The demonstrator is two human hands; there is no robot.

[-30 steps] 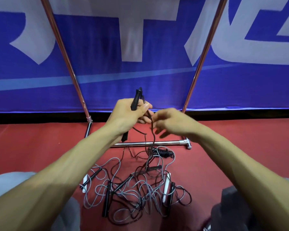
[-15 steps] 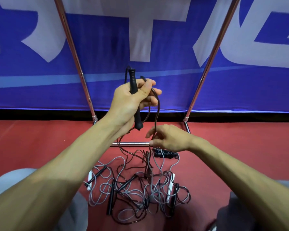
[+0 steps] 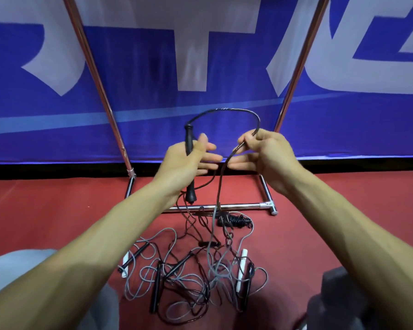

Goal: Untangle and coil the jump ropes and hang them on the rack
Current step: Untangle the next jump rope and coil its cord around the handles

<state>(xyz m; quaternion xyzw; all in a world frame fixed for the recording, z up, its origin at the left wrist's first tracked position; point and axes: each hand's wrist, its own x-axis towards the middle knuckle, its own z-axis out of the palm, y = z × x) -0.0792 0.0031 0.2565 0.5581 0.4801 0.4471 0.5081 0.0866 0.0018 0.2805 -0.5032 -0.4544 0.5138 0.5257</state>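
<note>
Plainly the work is near its start: one black rope (image 3: pixel 224 110) is lifted to the middle of the frame, arching from the top of its handle (image 3: pixel 188 141) across to the right hand (image 3: pixel 265 153) and then dropping into the tangle (image 3: pixel 196 270) on the floor. The left hand (image 3: pixel 184 165) grips the handle upright, thumb clamped across it and the other fingers reaching loosely toward the centre. The right hand pinches the cord between thumb and forefinger, with its remaining fingers stretched out below. The lifted rope is not free, since its lower run disappears among the grey and black cords in the lower middle of the frame. There, several black handles and two white handles (image 3: pixel 241 267) lie crossed under loops. Just above that heap, beside the chrome foot bar, lies a small black bundle (image 3: pixel 235 221) that looks wound on itself, though I cannot tell whether it is a finished coil. The rack (image 3: pixel 239 206) stands beyond the heap, its two slanted uprights running out of the top of the frame. No rope hangs on the part that shows, and its upper rail is out of view. By my judgement nearly everything remains: freeing this rope, coiling it, hanging it, then the rest. Behind stretch a blue banner (image 3: pixel 153 67) with pale lettering and the red floor (image 3: pixel 45 206).
</note>
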